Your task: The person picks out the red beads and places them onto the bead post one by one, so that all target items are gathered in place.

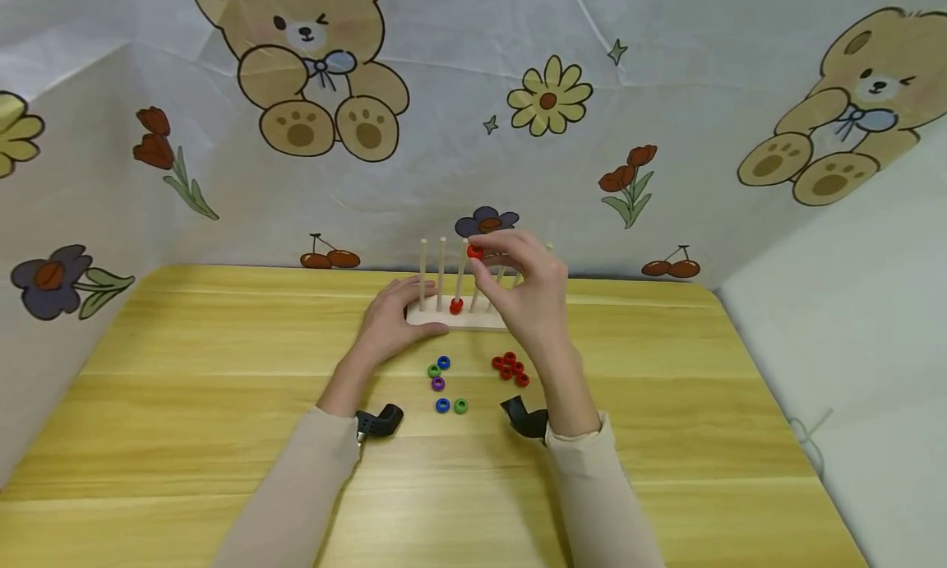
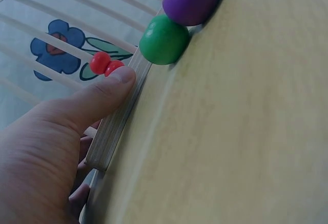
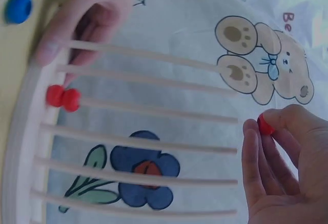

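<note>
A wooden peg stand (image 1: pixel 477 320) with several upright pegs is at the back of the table. My left hand (image 1: pixel 390 315) grips the left end of its base, thumb along the front edge. Two red beads (image 3: pixel 63 98) sit at the bottom of the third peg from the left. Near that peg's top, my right hand (image 1: pixel 528 284) pinches another red bead (image 1: pixel 474 252) between thumb and fingers. In the right wrist view the held bead is apart from the peg tips. My right hand hides part of the stand's right side in the head view.
In front of the stand lie loose blue, green and purple beads (image 1: pixel 438 384). A cluster of red beads (image 1: pixel 507 372) is to their right. Black wrist cameras (image 1: pixel 381 421) jut from both sleeves. A patterned cloth (image 1: pixel 444 182) hangs behind the wooden table (image 1: pixel 222 436).
</note>
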Demonstrator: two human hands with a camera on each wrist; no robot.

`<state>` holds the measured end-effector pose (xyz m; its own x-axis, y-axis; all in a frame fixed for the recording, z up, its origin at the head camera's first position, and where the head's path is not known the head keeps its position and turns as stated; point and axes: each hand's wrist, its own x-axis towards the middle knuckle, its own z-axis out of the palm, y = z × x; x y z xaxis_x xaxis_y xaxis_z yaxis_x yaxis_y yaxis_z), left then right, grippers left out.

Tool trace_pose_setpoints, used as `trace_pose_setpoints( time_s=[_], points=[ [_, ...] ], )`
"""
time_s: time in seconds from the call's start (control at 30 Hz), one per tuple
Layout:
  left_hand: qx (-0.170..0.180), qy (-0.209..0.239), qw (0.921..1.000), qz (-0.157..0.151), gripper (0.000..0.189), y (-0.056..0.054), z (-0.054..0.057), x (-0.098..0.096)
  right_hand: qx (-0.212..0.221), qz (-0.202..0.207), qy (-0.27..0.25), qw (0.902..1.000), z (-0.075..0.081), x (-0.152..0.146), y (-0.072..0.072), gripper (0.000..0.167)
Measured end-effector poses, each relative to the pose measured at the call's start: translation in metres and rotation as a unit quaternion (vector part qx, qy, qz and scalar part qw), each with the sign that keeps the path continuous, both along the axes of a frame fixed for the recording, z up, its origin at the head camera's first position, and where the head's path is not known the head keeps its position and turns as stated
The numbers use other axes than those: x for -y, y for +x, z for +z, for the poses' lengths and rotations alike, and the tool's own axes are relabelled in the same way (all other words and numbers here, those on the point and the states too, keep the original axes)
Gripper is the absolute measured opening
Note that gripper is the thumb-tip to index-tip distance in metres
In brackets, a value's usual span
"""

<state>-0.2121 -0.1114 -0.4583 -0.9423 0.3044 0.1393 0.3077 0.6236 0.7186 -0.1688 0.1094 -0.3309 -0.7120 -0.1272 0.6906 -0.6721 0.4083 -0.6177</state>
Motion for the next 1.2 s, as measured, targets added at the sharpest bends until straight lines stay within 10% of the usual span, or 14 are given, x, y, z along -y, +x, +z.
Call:
trace_pose_setpoints(
  time_s=[0.73,1.2],
  points=[
    [-0.007,-0.003,1.0,-0.002,0.073,-0.003,-0.002,0.001,-0.049,-0.097,0.074,0.9913,-0.006,0.02,-0.019,0.019],
    [-0.007,-0.008,0.9999,0.001,0.074,-0.006,-0.003,-0.001,-0.038,-0.073,0.048,0.9954,-0.004,0.011,-0.014,0.023]
  ],
)
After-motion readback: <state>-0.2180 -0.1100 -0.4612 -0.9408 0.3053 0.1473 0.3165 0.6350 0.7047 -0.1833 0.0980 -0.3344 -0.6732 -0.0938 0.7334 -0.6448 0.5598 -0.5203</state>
